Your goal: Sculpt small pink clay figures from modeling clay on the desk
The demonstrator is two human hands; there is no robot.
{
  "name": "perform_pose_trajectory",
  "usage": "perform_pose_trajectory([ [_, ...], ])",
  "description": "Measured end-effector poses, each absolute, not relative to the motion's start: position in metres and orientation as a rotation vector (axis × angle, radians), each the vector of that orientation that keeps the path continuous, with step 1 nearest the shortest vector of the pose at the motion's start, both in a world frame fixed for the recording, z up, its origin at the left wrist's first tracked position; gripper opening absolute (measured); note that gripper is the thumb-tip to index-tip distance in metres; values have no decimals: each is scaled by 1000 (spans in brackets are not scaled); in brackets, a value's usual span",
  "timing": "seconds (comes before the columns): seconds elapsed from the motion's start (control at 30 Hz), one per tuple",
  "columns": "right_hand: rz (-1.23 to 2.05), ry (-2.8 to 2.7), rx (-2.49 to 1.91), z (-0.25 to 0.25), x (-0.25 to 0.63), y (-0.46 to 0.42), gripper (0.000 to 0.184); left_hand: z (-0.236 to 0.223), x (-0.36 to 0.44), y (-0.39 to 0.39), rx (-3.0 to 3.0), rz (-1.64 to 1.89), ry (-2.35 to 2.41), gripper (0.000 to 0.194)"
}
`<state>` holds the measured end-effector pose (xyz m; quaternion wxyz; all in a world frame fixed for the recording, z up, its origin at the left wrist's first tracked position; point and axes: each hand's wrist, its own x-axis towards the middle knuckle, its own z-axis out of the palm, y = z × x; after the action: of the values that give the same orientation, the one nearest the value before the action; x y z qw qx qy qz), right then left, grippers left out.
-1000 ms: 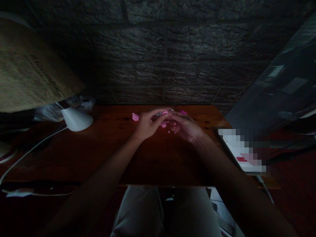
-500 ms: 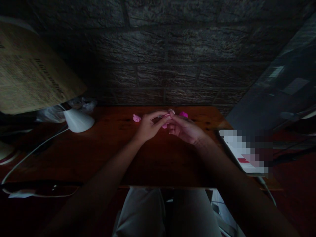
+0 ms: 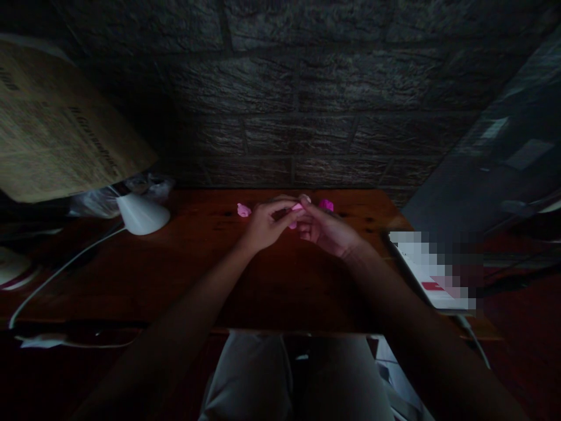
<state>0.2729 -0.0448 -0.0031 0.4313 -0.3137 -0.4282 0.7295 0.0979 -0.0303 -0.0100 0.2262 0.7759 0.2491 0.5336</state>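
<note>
My left hand (image 3: 263,225) and my right hand (image 3: 326,231) meet above the far middle of a dark wooden table (image 3: 210,275). Both pinch a small pink piece (image 3: 296,207) between their fingertips; what it is cannot be made out in the dim light. A second pink piece (image 3: 243,210) lies on the table just left of my left hand. A brighter magenta piece (image 3: 326,204) lies beyond my right hand.
A white cone-shaped lamp base (image 3: 142,214) with a white cable (image 3: 56,272) stands at the left, under a tan printed sack (image 3: 56,140). Crumpled clear plastic (image 3: 151,187) lies behind it. A pixelated flat item (image 3: 432,269) rests at the right edge. A stone wall (image 3: 298,105) closes the back.
My hands have drawn slightly closer to the wall and my fingertips have tightened on the pink piece. The view has shifted a little; the other pink pieces lie where they were.
</note>
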Motion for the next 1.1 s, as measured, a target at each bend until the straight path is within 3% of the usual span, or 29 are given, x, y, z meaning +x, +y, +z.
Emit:
perform_pose_trajectory([
  [0.23, 1833, -1099, -777, 0, 274, -45, 37, -9, 101, -33, 2114, 1490, 759, 12],
  [0.53, 1709, -1153, -716, -2, 275, -45, 35, -9, 104, -35, 1857, 1474, 779, 29],
  [1.1, 1738, -1110, -712, -2, 275, -45, 31, -8, 102, -30, 1873, 1486, 766, 22],
])
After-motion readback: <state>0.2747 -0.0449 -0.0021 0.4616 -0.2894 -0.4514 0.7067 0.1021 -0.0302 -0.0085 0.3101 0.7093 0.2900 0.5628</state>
